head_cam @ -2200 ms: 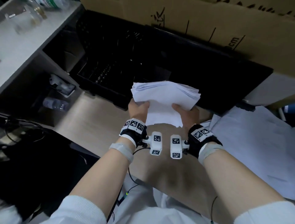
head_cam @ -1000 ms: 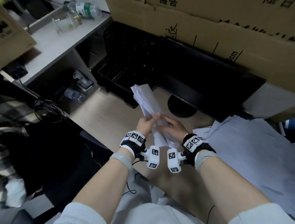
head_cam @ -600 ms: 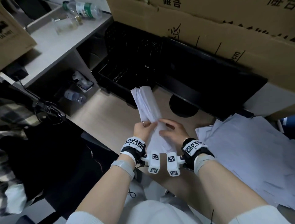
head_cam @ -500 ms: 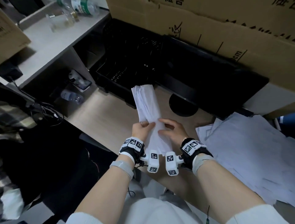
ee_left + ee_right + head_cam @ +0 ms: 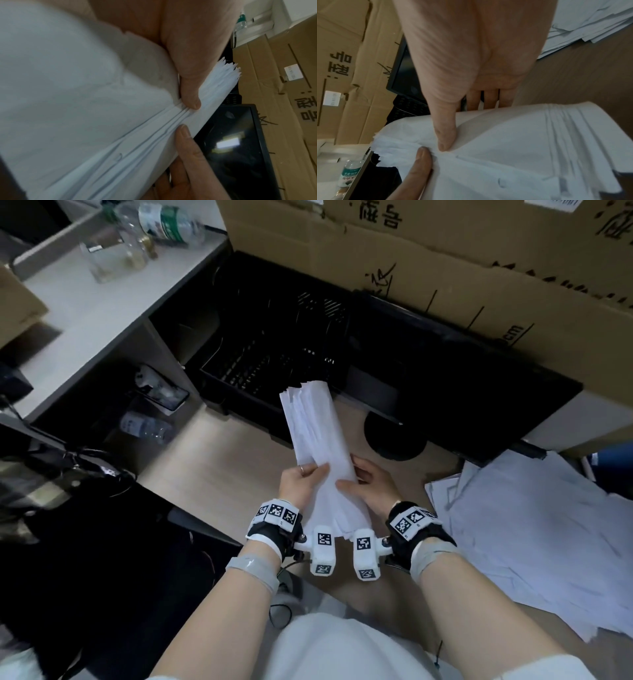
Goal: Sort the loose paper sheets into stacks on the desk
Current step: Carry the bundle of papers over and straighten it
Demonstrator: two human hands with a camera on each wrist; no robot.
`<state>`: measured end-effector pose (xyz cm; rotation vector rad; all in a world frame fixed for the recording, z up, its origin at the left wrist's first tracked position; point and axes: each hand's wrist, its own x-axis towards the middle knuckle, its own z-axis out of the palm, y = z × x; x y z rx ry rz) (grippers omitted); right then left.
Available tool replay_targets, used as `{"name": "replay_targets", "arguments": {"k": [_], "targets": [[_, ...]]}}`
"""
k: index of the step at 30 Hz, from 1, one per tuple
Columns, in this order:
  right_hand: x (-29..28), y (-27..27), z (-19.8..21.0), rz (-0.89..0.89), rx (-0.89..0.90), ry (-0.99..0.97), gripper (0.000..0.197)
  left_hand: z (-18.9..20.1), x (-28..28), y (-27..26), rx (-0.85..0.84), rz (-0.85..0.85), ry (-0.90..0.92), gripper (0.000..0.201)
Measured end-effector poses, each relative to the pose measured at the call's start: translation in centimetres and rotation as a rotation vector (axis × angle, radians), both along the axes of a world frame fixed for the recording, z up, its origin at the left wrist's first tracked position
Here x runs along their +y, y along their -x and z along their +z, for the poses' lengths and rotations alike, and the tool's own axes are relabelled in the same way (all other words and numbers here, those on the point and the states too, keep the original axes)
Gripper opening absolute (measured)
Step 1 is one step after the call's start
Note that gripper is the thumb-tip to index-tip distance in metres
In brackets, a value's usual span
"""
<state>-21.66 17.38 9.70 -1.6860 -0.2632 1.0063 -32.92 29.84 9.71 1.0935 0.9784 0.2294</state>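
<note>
Both hands, left hand [image 5: 301, 481] and right hand [image 5: 371, 486], grip the paper bundle [image 5: 317, 440]; only the head view shows the loose sheets [image 5: 534, 529] beside.

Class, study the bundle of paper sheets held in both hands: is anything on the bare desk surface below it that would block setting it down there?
Nothing visible. The wooden desk under the paper bundle is bare; the loose sheet pile lies to its right, apart.

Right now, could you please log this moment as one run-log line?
left hand: holds sheaf | right hand: holds sheaf | sheaf: on edge above desk | loose pile: right, unsorted
</note>
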Motion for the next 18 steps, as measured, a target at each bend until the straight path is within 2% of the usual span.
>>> {"name": "replay_targets", "arguments": {"k": [5,9,10,12,13,15,18], "targets": [[0.2,-0.7,0.5,0.082,0.010,-0.016,0.049,0.2,0.1,-0.3,0.088,0.006,-0.117,0.030],[0.8,-1.1,1.2,0.059,-0.033,0.049,0.019,1.0,0.3,-1.0,0.140,-0.031,-0.132,0.012],[0.9,-1.3,1.3,0.048,-0.057,0.065,0.016,1.3,0.4,-1.2,0.148,-0.056,-0.121,0.021],[1.2,-1.5,2.1,0.043,-0.071,0.086,0.014,1.6,0.5,-1.4,0.179,-0.125,-0.122,0.041],[1.3,-1.7,2.3,0.043,-0.073,0.104,0.016,1.6,0.4,-1.4,0.193,-0.154,-0.136,0.045],[1.4,-1.8,2.7,0.009,-0.085,0.151,0.025,1.4,0.5,-1.2,0.208,-0.145,-0.169,0.039],[0.9,-1.9,1.5,-0.100,-0.159,0.217,0.015,1.1,0.8,-0.1,0.209,-0.083,-0.173,0.029]]}}
